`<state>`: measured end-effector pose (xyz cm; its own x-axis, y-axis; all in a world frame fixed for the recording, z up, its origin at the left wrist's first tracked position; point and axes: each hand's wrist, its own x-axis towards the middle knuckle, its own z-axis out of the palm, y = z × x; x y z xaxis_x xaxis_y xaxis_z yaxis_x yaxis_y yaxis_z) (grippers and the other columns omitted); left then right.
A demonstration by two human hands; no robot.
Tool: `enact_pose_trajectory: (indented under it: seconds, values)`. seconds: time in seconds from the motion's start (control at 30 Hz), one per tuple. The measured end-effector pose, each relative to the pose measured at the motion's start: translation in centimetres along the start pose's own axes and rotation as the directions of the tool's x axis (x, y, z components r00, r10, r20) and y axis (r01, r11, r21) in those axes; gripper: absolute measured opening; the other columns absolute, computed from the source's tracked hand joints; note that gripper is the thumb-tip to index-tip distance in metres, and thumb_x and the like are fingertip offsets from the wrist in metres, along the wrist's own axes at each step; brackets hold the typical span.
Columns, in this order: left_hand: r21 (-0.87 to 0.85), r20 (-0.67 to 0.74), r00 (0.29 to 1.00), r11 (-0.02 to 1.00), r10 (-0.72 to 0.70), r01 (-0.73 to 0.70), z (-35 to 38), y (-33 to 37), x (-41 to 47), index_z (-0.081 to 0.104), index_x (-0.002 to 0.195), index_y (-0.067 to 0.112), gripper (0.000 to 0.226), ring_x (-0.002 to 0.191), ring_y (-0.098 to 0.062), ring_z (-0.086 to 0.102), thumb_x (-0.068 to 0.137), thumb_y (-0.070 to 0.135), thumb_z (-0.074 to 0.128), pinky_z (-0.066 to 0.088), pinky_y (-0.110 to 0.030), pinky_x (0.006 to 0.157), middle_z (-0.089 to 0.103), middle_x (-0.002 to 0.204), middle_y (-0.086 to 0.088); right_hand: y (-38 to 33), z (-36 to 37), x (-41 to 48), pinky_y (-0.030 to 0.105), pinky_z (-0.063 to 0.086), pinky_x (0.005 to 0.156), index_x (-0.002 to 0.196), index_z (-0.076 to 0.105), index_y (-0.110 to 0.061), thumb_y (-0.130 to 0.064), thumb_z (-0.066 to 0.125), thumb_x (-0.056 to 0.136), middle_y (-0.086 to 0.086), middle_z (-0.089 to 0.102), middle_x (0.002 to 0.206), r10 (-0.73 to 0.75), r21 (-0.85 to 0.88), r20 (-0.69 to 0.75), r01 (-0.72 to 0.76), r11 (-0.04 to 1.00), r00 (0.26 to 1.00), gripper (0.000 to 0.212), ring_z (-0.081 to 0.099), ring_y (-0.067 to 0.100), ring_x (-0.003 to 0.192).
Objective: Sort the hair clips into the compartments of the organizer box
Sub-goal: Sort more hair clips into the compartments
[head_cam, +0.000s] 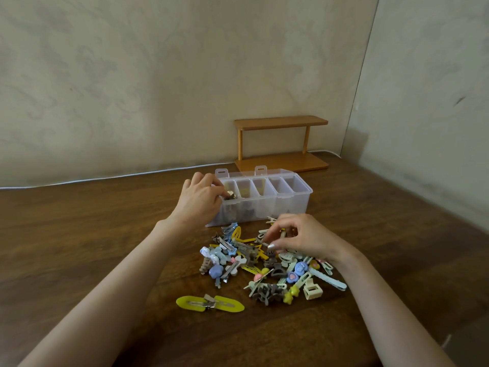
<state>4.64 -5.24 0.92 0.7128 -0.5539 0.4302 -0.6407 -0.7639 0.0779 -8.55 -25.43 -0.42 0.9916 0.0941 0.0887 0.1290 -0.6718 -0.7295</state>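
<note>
A translucent plastic organizer box [291,205] with a row of narrow compartments sits on a dark wood-grain table [79,234]. The left hand [198,200] curls its fingers round a small brown clip [229,194] with a shiny glint, over the leftmost compartment. In front of the box lies a heap of hair clips [264,268] – glossy stars, bones, claws, flat ovals. The right hand [304,239] pinches a slim clip [261,242] atop the heap. A rounded two-tier wooden shelf [280,144] stands behind.
</note>
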Motion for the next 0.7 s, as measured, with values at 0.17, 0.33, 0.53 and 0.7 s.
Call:
enact_pose_trajectory:
  seconds: [0.17, 0.33, 0.53, 0.7]
  values:
    - [-0.122, -0.169, 0.985, 0.992, -0.01, -0.011, -0.5, 0.6, -0.4, 0.06, 0.116, 0.017, 0.028, 0.109, -0.024, 0.044, 0.092, 0.014, 0.045, 0.036, -0.035, 0.091, 0.056, 0.12, -0.005, 0.3, 0.0, 0.2, 0.027, 0.044, 0.084, 0.086, 0.072, -0.036, -0.029, 0.077, 0.074, -0.012, 0.056, 0.101, 0.017, -0.185, 0.076, -0.003, 0.983, 0.997, 0.015, 0.049, 0.004, 0.099]
    - [-0.187, -0.199, 0.98, 0.981, 0.021, -0.059, -1.0, 1.5, -0.3, 0.062, 0.111, 0.015, 0.024, 0.111, -0.023, 0.045, 0.091, 0.012, 0.049, 0.035, -0.03, 0.087, 0.058, 0.118, -0.005, 0.2, 0.0, 0.1, 0.028, 0.046, 0.083, 0.084, 0.072, -0.028, -0.033, 0.074, 0.078, -0.013, 0.059, 0.097, 0.02, -0.157, 0.004, -0.019, 0.987, 1.0, 0.009, 0.053, 0.004, 0.095]
    - [-0.28, -0.141, 0.979, 0.942, 0.151, -0.185, -1.3, 2.8, -0.8, 0.062, 0.102, 0.018, 0.017, 0.1, -0.013, 0.047, 0.086, 0.014, 0.058, 0.044, -0.03, 0.081, 0.059, 0.105, 0.003, 0.3, -0.1, 0.3, 0.017, 0.039, 0.069, 0.087, 0.07, -0.025, -0.028, 0.07, 0.083, -0.013, 0.066, 0.088, 0.039, 0.004, -0.148, -0.038, 0.999, 0.988, 0.006, 0.058, -0.001, 0.083]
    - [-0.421, 0.128, 0.942, 0.877, 0.311, -0.232, -1.3, 4.7, -1.5, 0.054, 0.103, 0.022, 0.024, 0.092, -0.005, 0.049, 0.082, 0.026, 0.066, 0.046, -0.024, 0.082, 0.055, 0.098, 0.011, 0.7, -0.3, 0.5, 0.019, 0.043, 0.073, 0.093, 0.073, -0.018, -0.028, 0.07, 0.083, -0.005, 0.071, 0.088, 0.106, 0.248, -0.249, -0.042, 0.968, 0.963, 0.014, 0.064, 0.004, 0.085]
